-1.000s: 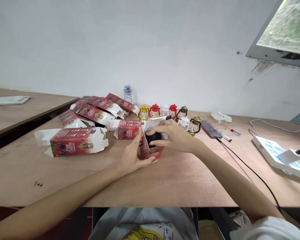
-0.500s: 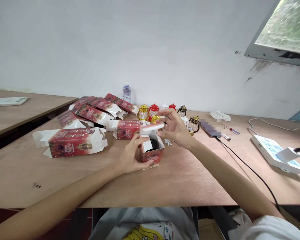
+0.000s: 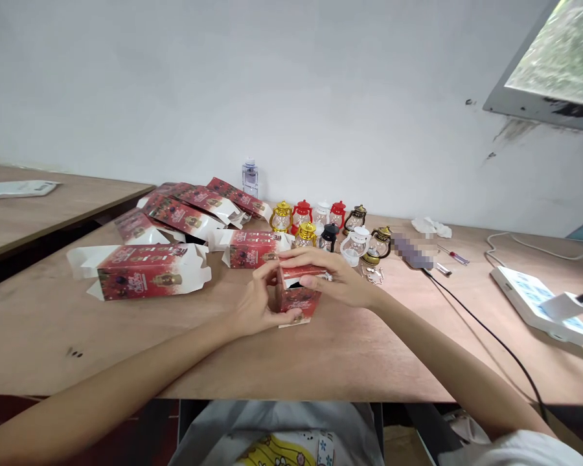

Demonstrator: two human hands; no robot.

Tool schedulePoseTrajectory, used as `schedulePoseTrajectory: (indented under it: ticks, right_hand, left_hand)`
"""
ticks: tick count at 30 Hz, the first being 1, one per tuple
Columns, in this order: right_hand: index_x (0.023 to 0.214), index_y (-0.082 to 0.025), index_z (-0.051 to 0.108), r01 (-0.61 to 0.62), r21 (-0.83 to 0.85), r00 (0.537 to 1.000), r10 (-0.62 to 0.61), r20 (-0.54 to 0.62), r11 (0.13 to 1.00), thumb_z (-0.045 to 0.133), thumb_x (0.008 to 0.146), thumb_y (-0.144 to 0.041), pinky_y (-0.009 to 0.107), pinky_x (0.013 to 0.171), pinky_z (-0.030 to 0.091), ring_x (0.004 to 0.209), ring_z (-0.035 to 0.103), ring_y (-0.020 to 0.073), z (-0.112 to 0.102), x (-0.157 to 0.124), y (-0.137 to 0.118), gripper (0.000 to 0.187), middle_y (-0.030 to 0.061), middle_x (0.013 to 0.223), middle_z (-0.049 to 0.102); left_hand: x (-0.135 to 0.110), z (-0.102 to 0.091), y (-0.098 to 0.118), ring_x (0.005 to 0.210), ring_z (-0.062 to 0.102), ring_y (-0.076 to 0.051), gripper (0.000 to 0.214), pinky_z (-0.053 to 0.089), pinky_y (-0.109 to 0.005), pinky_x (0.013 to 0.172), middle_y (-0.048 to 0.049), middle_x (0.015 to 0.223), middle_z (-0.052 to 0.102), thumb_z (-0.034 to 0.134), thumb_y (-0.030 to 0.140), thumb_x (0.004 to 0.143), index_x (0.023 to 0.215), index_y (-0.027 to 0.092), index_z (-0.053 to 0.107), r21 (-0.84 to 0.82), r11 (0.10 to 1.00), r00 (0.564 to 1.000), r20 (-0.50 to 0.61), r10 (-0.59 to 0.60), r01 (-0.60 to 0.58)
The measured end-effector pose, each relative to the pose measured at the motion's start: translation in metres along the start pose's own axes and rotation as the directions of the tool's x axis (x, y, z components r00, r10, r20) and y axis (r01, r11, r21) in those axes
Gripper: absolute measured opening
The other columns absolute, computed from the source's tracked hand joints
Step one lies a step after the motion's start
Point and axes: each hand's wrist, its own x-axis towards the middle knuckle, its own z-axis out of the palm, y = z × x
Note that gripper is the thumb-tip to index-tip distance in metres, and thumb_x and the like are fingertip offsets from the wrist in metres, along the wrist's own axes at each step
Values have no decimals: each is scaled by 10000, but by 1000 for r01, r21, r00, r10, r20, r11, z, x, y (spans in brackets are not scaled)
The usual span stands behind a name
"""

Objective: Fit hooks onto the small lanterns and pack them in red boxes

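Observation:
A red printed cardboard box (image 3: pixel 299 304) stands upright on the table in front of me. My left hand (image 3: pixel 255 304) is wrapped round its left side, thumb across the front. Across the top lies my right hand (image 3: pixel 344 277), its fingers on the folded-over lid flap and its thumb at the front edge. A narrow dark gap shows under the flap; the inside is otherwise hidden. Just behind the box are several small lanterns: a gold one (image 3: pixel 306 235), a black one (image 3: pixel 328 238), a white one (image 3: pixel 355 246) and a bronze one (image 3: pixel 377 244).
Opened red boxes lie to the left, one nearby (image 3: pixel 140 272) and others piled behind (image 3: pixel 179 215). A plastic bottle (image 3: pixel 250 178) stands by the wall. To the right are a phone (image 3: pixel 408 252), a screwdriver (image 3: pixel 454 255), crumpled tissue (image 3: pixel 431 226) and a power strip (image 3: pixel 539 304) with cables.
The right hand has moved down and left, folding the raised lid flap over the box opening. The dark item inside is now covered. My left hand keeps its hold on the box.

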Motion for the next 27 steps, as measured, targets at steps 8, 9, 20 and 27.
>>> schedulePoseTrajectory:
  ticks: [8,9,20,27]
  right_hand:
    - [1340,-315,489,82,-487,992,-26,122,870,419,944,-443,471,1116,293,1349,341,228,0,-15,6,422,36,1483,387]
    - [1340,-321,489,70,-539,992,-5,122,840,458,924,-458,482,1109,303,1353,334,246,0,-17,5,439,42,1493,365]
    - [1370,-267,382,-130,-478,984,56,-166,869,706,752,-399,409,877,515,1092,545,240,-92,38,-33,710,74,1318,480]
    - [1303,-147,408,-484,-648,841,109,-530,588,756,685,-311,439,922,446,1077,514,254,-164,165,71,728,136,1262,489]
  left_hand:
    - [7,0,14,1281,436,-316,887,450,-507,996,-170,1382,361,720,300,739,1367,264,95,-162,975,986,95,-139,153]
    - [8,-1,15,1284,432,-322,869,435,-507,1013,-172,1380,376,716,304,739,1366,248,116,-175,967,979,124,-164,184]
    - [8,-1,3,1206,468,-281,795,380,-477,1007,-146,1278,452,731,357,695,1307,216,244,-233,869,894,224,-388,436]
    - [13,-1,4,866,547,-165,291,421,-310,790,-52,955,589,665,319,722,933,172,527,-268,734,780,271,-564,624]
